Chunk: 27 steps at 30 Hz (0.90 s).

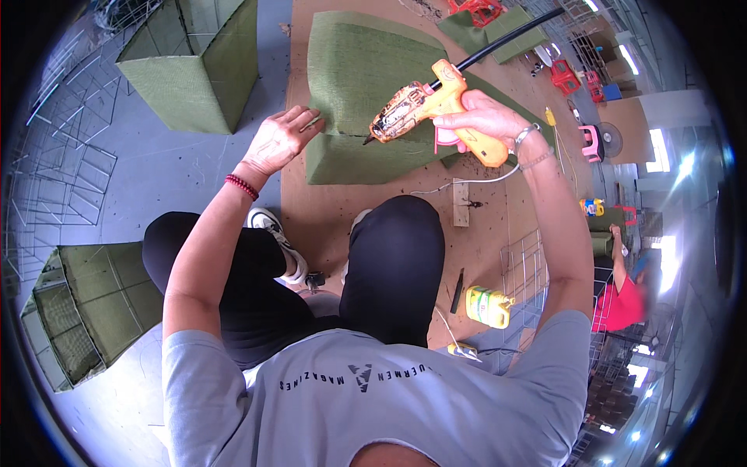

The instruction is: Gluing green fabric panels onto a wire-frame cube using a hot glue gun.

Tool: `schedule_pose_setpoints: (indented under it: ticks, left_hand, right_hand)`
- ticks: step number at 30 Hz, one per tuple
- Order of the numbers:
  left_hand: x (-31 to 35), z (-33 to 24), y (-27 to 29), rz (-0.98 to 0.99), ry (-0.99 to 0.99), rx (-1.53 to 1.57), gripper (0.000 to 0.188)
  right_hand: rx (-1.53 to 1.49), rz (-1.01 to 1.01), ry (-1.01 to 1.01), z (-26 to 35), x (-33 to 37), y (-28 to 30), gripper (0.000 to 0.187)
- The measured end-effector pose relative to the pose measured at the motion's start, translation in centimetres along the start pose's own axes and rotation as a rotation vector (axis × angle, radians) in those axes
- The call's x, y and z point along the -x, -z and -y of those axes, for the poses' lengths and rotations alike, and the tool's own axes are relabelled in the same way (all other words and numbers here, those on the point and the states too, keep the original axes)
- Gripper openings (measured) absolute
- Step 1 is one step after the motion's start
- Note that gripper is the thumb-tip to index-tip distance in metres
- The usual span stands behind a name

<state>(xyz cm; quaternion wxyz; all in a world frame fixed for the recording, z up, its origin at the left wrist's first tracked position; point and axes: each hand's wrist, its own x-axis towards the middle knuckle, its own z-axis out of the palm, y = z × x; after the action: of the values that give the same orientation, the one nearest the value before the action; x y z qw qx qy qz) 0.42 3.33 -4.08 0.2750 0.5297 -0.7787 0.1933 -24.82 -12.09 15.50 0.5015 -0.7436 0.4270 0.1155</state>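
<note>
In my right hand (pixel 492 121) is an orange-yellow hot glue gun (pixel 447 105), its front stained dark. A long black glue stick (pixel 510 37) sticks out of its back, and its nozzle points down-left, close to the seam of a green fabric-covered box (pixel 373 74). My left hand (pixel 282 140) is at the box's left edge, fingers bent and closed on the green fabric there. Fingertips are partly hidden against the cloth. From the gun's grip a white cord (pixel 467 181) runs across the brown board.
Brown board (pixel 482 206) covers the floor under the box. Other green covered frames (pixel 175 89) stand at left. On the right are a yellow jug (pixel 489 307), a wire frame (pixel 525 265), a pink fan (pixel 593 143) and a person in red (pixel 621 303).
</note>
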Motion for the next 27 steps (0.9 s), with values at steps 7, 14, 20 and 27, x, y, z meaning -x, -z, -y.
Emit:
schedule_pose_setpoints:
  ticks: [7, 14, 20, 27]
  left_hand:
    - [-0.1, 0.0, -0.2, 0.001, 0.014, -0.003, 0.030]
    - [-0.4, -0.1, -0.2, 0.026, 0.039, 0.016, 0.030]
    - [-0.6, -0.2, -0.1, -0.005, 0.032, 0.013, 0.032]
    - [-0.9, -0.4, 0.0, -0.005, 0.039, 0.018, 0.032]
  right_hand:
    - [0.006, -0.010, -0.039, -2.1, 0.2, 2.1, 0.040]
    - [0.062, -0.011, -0.075, -3.3, 0.9, 3.8, 0.037]
    - [0.075, -0.008, -0.118, -5.4, 1.0, 5.7, 0.038]
    - [0.066, -0.047, -0.161, -6.9, 2.1, 7.4, 0.038]
